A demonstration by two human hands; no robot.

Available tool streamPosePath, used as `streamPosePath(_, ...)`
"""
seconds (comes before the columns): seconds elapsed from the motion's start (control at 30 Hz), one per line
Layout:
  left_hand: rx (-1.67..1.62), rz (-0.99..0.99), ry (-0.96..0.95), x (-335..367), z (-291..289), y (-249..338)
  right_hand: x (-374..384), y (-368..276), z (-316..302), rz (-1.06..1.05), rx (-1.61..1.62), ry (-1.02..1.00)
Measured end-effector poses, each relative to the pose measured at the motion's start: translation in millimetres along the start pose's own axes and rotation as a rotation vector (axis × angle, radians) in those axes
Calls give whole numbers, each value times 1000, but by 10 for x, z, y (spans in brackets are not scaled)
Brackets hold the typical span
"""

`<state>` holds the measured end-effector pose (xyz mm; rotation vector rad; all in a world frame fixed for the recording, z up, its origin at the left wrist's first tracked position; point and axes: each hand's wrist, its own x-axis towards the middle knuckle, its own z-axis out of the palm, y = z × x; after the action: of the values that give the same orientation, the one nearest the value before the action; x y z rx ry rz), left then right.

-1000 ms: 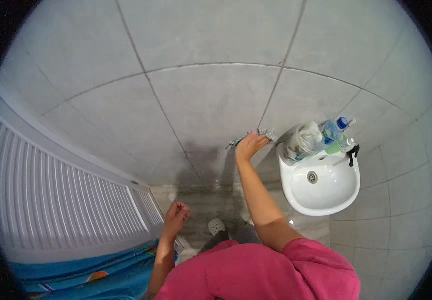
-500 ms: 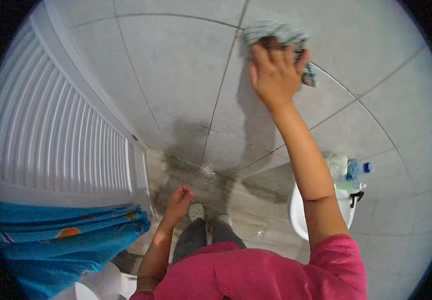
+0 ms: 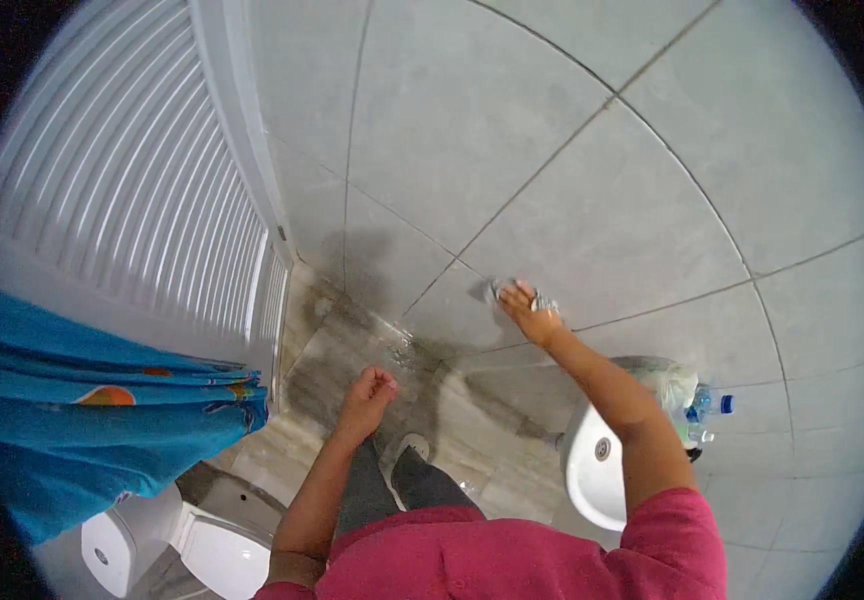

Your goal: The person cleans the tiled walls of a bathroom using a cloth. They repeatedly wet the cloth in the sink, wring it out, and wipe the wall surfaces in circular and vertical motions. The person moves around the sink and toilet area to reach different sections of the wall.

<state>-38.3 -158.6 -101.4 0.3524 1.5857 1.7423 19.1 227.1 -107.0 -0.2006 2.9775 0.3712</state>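
Observation:
Low on the grey tiled wall (image 3: 542,180), my right hand (image 3: 534,318) presses a crumpled light cloth (image 3: 545,302) against the tiles. Most of the cloth is covered by my fingers, with bits of it showing at either side. My left hand (image 3: 365,405) hangs in front of my body above the floor, its fingers curled in, and I see nothing in it.
Right of me stands a white washbasin (image 3: 592,480), with a clear bottle with a blue cap (image 3: 714,403) and a pale plastic bag (image 3: 674,385) behind it. A ribbed white door (image 3: 132,190), a blue towel (image 3: 102,400) and a white toilet (image 3: 222,555) lie left. The floor (image 3: 327,365) looks wet.
My right hand has come down the wall with the cloth, from high up to near its lower part. The view has shifted, and my left hand stays curled.

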Motion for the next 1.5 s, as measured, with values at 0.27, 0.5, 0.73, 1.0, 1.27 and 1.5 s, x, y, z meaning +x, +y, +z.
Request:
streamPosePath(0.27,-57,-34,117,-23,-95,55,2052,-524,-2614,54,-407,626)
streamPosePath(0.5,-90,29,159,158,-362,-83,1721,-761,-996,-104,-299,-70)
streamPosePath(0.73,-111,-73,180,79,-640,-92,828,-418,-387,-327,-521,-326)
streamPosePath(1.0,-153,-70,255,134,-846,43,3183,-925,-2479,-62,-426,506)
streamPosePath(1.27,-220,-27,347,85,-1098,-199,3261,-1365,-1102,-223,-679,29)
streamPosePath(1.5,-250,-114,341,-53,-1174,-98,2040,-929,-480,-373,-797,-374)
